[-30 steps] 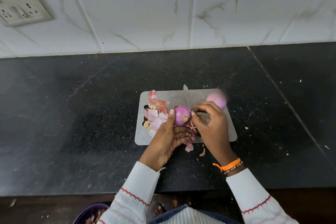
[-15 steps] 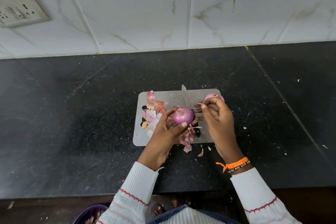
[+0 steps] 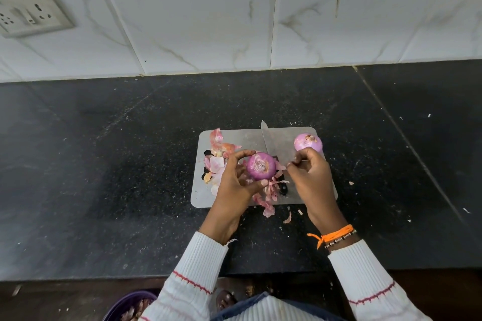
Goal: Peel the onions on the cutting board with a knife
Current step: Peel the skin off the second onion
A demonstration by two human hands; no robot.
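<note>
My left hand (image 3: 234,182) grips a purple onion (image 3: 261,166) above the grey cutting board (image 3: 203,198), cut end facing up. My right hand (image 3: 311,177) pinches a thin strip of onion skin (image 3: 281,165) just right of that onion. The knife (image 3: 268,139) lies on the board behind the hands, blade pointing away, its dark handle partly hidden under skins. A second peeled onion (image 3: 307,142) rests on the board's far right corner.
Loose pink skins (image 3: 217,161) pile on the board's left side, and more skins (image 3: 268,210) spill over its near edge onto the black counter (image 3: 104,177). A purple bowl (image 3: 125,306) with scraps sits below the counter edge. A tiled wall with a socket (image 3: 28,14) stands behind.
My right hand has drawn away to the right from the onion, pulling a strip of skin. My left hand has turned the onion so its cut end faces up.
</note>
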